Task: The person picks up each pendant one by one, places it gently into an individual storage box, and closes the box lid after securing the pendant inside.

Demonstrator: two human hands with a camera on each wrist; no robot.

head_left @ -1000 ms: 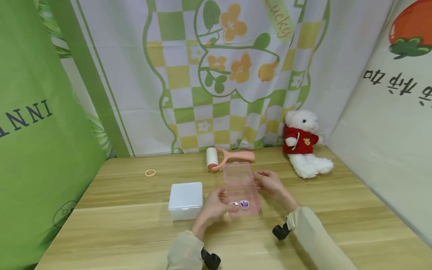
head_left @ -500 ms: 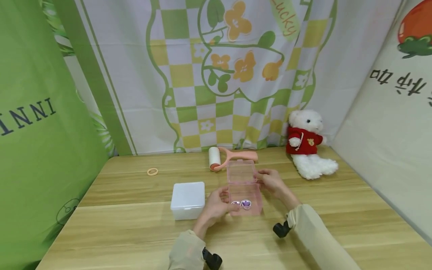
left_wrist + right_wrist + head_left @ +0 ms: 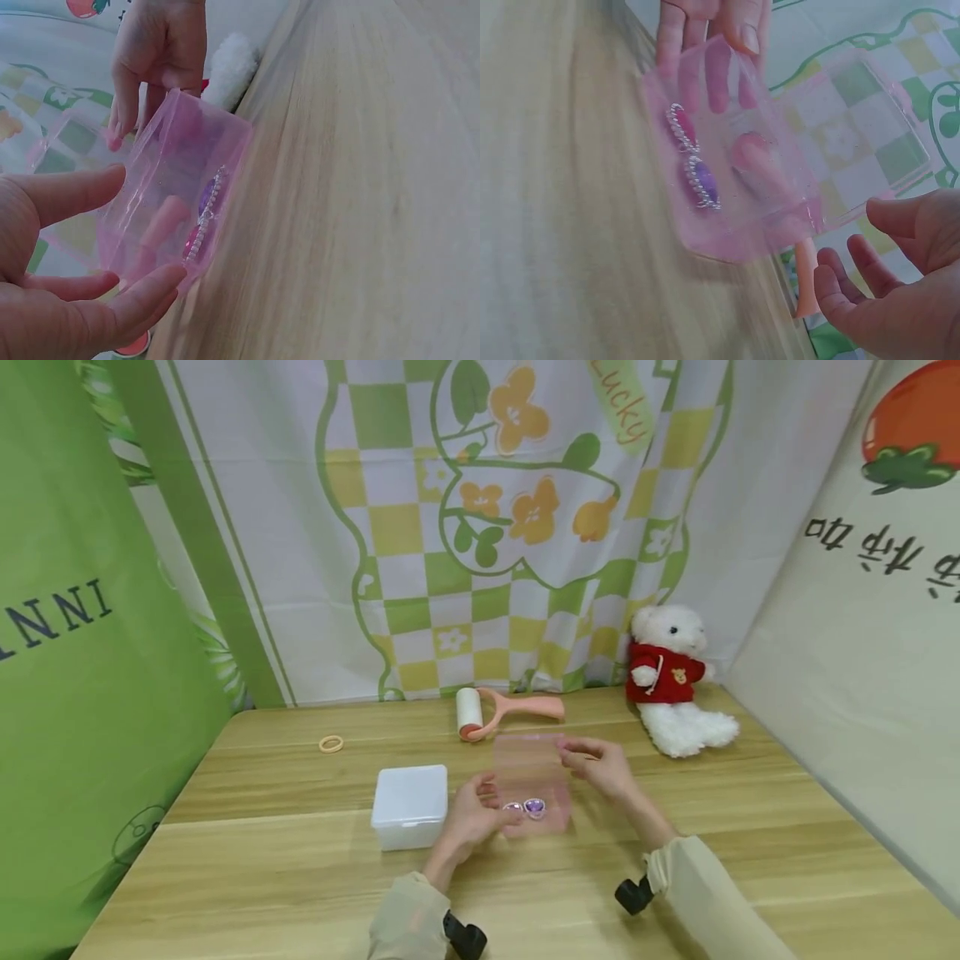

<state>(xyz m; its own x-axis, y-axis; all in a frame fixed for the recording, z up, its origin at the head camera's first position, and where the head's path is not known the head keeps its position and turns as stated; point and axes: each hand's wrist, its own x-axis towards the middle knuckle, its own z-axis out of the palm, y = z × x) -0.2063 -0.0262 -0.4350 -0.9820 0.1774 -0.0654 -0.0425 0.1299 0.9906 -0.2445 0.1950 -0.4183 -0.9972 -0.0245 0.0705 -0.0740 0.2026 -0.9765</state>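
Observation:
A translucent pink box (image 3: 551,820), its hinged lid (image 3: 525,756) raised, lies on the table between both hands. Inside are two jewelled pieces rimmed with sparkling stones, one purple (image 3: 703,180) and one pink (image 3: 684,124). Fingers of my left hand (image 3: 468,810) touch the box's left wall; its thumb stands apart above, seen in the left wrist view. My right hand (image 3: 603,770) is at the lid's right edge. In the right wrist view its thumb touches that edge, while the other fingers are loosely bent and hold nothing visible.
Left of the box stands a white lidded box (image 3: 410,806). Behind it lies a lint roller (image 3: 517,706) with a pink handle. A small ring (image 3: 331,744) lies at the back left. A white plush bear (image 3: 671,681) in red sits at the back right, by the curtain.
My right hand has shifted up along the lid's right edge, and the lid's tilt has changed. The left hand keeps its place at the box's left side. The whole head view has shifted slightly.

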